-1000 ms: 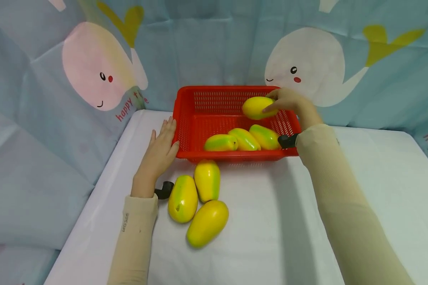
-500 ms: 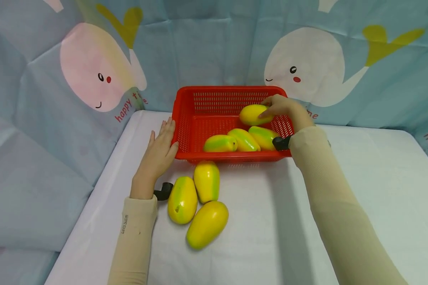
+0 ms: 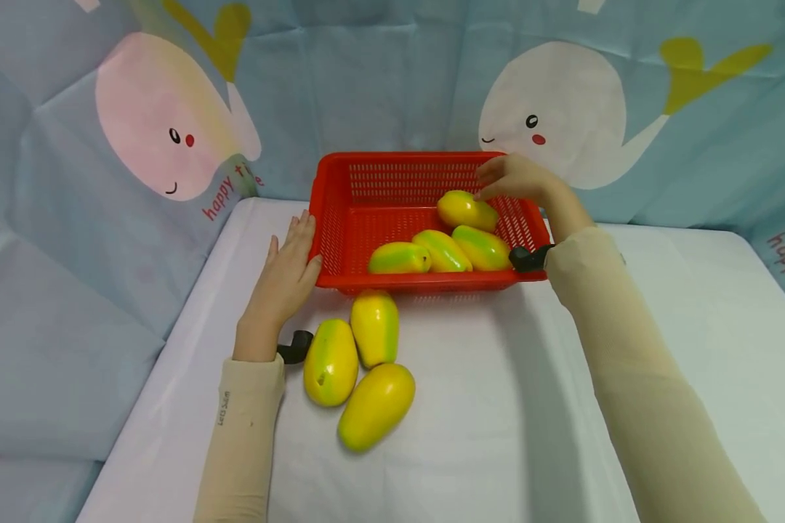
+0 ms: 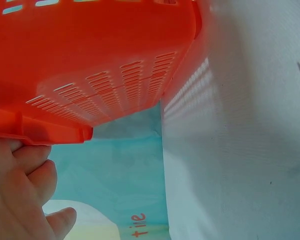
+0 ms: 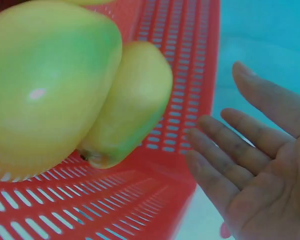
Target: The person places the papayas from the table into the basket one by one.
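A red plastic basket [image 3: 379, 218] holds several yellow-green mangoes. Three of them, including a mango [image 3: 480, 248] at the right, line its near side; another mango [image 3: 467, 211] lies behind, toward the back right. My right hand [image 3: 522, 180] is over the basket's right side, just above that rear mango. In the right wrist view its fingers are extended, apart from the mango [image 5: 135, 105], and hold nothing. My left hand [image 3: 284, 269] rests against the basket's left rim, fingers straight; the left wrist view has the fingers at the rim's underside [image 4: 35, 135].
Three more mangoes lie on the white table in front of the basket: one mango [image 3: 375, 330] close to it, one mango [image 3: 331, 363] at the left, one mango [image 3: 376, 407] nearest me. A blue curtain [image 3: 392, 87] printed with whales hangs behind and at the left.
My right hand has lowered the mango into the basket's back right, let go of it and drawn up and right. My left hand has stayed at the left rim.
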Action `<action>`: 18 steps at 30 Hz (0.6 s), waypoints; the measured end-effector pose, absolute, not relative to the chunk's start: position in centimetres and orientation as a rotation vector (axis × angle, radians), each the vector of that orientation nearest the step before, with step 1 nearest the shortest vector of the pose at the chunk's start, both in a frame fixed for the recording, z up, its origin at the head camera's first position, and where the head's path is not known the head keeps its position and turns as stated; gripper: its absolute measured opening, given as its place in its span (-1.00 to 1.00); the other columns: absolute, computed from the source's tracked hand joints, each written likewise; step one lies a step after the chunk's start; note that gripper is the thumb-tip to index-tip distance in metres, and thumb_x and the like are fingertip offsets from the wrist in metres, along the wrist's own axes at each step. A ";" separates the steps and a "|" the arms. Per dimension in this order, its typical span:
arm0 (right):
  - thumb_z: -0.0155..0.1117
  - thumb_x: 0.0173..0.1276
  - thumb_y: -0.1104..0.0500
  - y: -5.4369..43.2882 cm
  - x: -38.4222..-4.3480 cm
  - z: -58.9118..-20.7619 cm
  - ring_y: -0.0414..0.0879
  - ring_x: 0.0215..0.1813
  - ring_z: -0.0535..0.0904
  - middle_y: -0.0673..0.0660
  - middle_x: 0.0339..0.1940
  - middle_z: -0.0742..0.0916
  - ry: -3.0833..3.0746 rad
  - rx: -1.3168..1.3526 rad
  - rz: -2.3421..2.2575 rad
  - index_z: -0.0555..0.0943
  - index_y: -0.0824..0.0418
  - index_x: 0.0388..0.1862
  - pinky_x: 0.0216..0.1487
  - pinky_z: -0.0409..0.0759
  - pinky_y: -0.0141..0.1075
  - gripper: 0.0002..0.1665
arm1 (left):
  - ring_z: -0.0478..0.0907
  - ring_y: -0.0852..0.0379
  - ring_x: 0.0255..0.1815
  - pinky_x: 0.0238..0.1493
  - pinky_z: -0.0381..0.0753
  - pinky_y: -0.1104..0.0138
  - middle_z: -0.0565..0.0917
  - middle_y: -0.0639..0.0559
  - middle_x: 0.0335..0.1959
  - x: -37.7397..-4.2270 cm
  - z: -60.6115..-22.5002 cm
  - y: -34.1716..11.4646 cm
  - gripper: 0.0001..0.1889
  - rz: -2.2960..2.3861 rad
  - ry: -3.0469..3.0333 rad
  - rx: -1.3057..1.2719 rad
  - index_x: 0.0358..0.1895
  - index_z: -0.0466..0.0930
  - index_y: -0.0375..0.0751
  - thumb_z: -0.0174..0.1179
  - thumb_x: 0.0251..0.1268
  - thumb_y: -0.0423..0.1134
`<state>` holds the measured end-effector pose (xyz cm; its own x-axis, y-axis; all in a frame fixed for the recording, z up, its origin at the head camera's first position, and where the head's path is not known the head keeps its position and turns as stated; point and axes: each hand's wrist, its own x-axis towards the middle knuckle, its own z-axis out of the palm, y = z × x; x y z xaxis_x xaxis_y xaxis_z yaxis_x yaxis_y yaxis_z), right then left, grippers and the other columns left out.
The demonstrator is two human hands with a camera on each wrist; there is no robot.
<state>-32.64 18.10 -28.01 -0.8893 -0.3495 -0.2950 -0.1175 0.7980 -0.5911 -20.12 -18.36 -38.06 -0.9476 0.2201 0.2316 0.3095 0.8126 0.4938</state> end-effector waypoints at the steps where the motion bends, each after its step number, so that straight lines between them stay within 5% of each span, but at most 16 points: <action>1: 0.23 0.31 0.09 18.1 -32.4 -27.8 0.13 0.33 0.31 0.28 0.34 0.42 2.598 -0.372 -0.818 0.26 0.29 0.41 0.31 0.29 -0.01 -0.26 | -0.25 0.04 0.52 0.41 -0.31 -0.09 -0.11 0.00 0.53 -20.1 -38.0 -18.4 -0.36 -0.813 -2.833 -0.418 0.51 -0.15 -0.19 -0.24 0.43 -0.11; 18: 0.29 0.27 0.08 17.7 -26.0 -26.2 0.02 0.24 0.44 0.15 0.22 0.55 2.637 -0.579 -1.055 0.44 0.21 0.29 0.18 0.46 -0.11 -0.39 | -0.27 0.08 0.52 0.42 -0.34 -0.06 -0.13 0.02 0.53 -20.2 -37.4 -18.0 -0.35 -0.824 -2.828 -0.438 0.51 -0.16 -0.18 -0.21 0.43 -0.11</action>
<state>-26.01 17.66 -26.22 -0.8921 -0.4455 -0.0756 -0.2704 0.6605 -0.7005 -20.21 -17.96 -37.41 -0.9437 0.2322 0.2354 0.3223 0.8051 0.4979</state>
